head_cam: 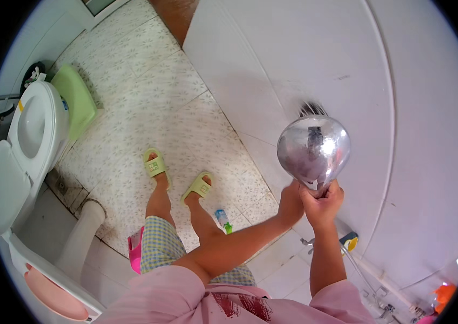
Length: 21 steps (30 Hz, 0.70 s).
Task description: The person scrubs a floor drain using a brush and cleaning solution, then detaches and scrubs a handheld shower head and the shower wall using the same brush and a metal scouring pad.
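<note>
A chrome shower head [314,152] is held up in front of me, its rounded back towards me. My right hand [323,204] is wrapped around its handle. My left hand [292,204] is closed against the same handle from the left, its fingers mostly hidden behind the shower head and the right hand. Thin streams of water [319,108] spray from the far side towards the white wall panel [334,52]. Beyond the spray a dark patch [306,109] shows, mostly covered; what it is I cannot tell.
A white toilet [57,117] with raised lid stands left, beside a green plastic item [76,101]. A spray bottle [222,218] and a pink container [135,251] are near my legs. A metal hose [358,265] runs lower right, near wall taps [386,311]. The tiled floor [144,105] looks wet.
</note>
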Tool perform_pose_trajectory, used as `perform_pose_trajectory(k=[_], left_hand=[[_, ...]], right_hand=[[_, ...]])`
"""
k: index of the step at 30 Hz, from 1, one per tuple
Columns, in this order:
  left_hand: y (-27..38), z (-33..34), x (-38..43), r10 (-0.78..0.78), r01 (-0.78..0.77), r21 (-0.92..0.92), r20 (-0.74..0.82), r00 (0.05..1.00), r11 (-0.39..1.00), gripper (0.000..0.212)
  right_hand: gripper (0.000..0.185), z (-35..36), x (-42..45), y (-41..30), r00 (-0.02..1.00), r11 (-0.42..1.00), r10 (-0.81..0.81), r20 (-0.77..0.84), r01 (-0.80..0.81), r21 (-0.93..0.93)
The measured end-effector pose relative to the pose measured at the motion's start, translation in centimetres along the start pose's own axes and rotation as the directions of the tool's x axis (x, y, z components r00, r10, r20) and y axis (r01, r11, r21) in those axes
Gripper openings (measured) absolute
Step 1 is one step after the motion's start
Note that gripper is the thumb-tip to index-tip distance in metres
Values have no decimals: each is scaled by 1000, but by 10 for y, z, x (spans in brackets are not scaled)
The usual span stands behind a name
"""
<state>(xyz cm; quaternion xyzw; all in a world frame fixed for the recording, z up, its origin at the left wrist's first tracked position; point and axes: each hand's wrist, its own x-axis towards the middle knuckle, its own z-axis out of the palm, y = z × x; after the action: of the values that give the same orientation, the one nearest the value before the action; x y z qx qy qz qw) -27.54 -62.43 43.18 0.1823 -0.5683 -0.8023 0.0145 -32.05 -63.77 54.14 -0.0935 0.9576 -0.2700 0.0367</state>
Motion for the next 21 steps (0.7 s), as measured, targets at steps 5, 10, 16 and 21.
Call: perform_pose_trajectory(k=[5,10,16,21], left_hand=[[-67,-28,68,-106,11,-533,-147,983,846,29],[-120,-50,118,-64,-30,-400,-219,974,916,30],[-44,-70,92,-241,240,-36,-46,969,970,46],[-73,-158,236,-140,-1,-299,-451,881,954,41]], right_hand=[[25,33,24,-31,988,999,14,151,-21,43],[42,87,52,-65,971,968,73,226,-124,220],[37,111,77,-28,989,985,-136,64,142,-102],[37,130,105,-50,986,983,-137,95,124,133]])
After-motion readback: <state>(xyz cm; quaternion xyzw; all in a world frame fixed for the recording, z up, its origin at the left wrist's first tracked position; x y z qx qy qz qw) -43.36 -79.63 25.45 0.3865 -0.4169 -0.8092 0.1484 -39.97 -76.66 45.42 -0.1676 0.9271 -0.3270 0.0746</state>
